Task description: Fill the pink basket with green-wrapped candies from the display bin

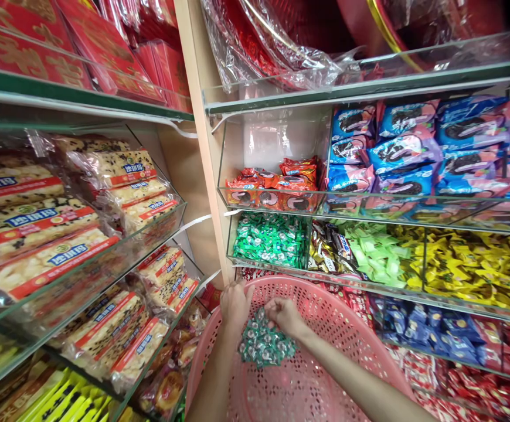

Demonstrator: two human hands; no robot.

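Observation:
A pink perforated plastic basket stands in front of the shelves, with a pile of small green-wrapped candies inside it. My left hand is at the basket's far left rim, its fingers curled over the edge and partly hidden. Over the right side of the candy pile, my right hand has its fingers bent and pinched together. Whatever lies between those fingertips is too small to make out. Just behind the basket, more green-wrapped candies fill a clear shelf bin.
Glass-fronted shelves hold packaged pastries on the left. On the right are blue cookie packs, yellow-wrapped candies and blue-wrapped candies. A wooden upright divides the two sides. Red packets sit in a bin above the green candies.

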